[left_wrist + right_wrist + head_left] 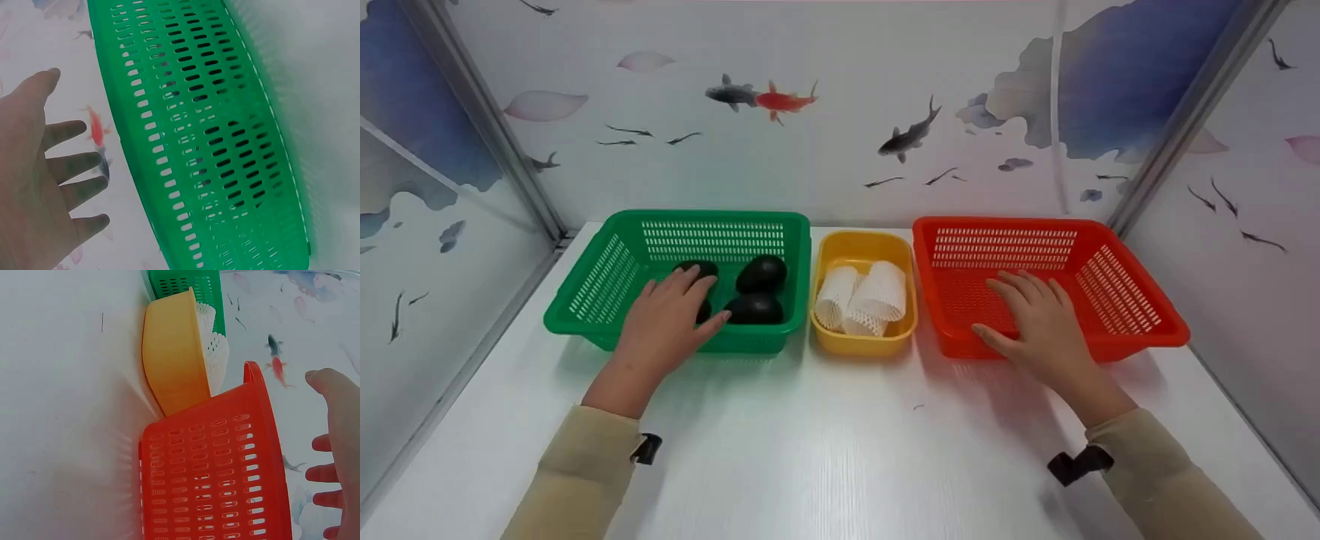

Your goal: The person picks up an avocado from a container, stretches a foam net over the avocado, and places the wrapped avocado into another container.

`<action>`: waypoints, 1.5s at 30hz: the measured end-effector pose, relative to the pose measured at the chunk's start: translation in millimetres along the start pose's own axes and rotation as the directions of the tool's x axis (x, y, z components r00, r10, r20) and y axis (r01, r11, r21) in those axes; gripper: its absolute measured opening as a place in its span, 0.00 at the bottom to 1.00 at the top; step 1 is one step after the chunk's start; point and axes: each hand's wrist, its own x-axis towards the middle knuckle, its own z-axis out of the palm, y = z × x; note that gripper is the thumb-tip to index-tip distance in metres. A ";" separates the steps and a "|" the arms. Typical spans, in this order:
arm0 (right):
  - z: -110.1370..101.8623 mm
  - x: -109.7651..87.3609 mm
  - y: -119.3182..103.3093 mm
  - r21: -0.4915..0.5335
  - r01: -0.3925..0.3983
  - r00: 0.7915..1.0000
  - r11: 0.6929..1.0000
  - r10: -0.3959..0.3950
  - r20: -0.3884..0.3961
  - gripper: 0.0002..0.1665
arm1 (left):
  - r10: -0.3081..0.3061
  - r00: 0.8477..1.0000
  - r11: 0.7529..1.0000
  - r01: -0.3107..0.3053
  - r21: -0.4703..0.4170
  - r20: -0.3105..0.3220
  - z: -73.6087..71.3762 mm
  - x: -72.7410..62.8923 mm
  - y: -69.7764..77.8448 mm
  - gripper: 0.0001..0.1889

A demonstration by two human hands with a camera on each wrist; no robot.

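Four black ovals (754, 309) lay, I saw, in the green basket (754, 341) near the far-left corner of the desk (840, 450), under and just right of my spread, empty left hand (666, 322), well apart from the equally spread, empty right hand (1044, 324).

The place looks like a small walled booth fitted out as a workstation; what building it stands in cannot be told. A white bench (840, 450) is enclosed by a back panel (840, 172), a left panel (450, 300) and a right panel (1245, 300), decorated with fish, petals and blue washes and joined at metal corner posts (484, 112). A green basket (742, 337), a yellow tub (855, 345) and a red basket (997, 247) line the bench.
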 end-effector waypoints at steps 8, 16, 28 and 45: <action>5.6 2.2 -10.6 0.050 0.032 0.998 0.998 -0.029 -0.057 0.39 | 0.000 0.998 0.996 0.005 -0.091 0.055 11.5 14.0 10.2 0.30; 10.1 5.9 -24.3 0.076 0.060 0.996 0.995 -0.055 -0.063 0.36 | -0.036 0.989 0.980 0.063 -0.191 0.141 22.8 33.2 10.0 0.24; 22.5 15.6 -41.9 0.089 0.119 0.992 0.989 -0.115 -0.051 0.33 | -0.061 0.961 0.939 0.146 -0.312 0.269 34.1 51.1 5.6 0.25; 30.4 27.8 -61.3 0.062 0.192 0.981 0.979 -0.191 -0.013 0.31 | -0.060 0.920 0.930 0.192 -0.313 0.388 38.3 73.1 12.4 0.28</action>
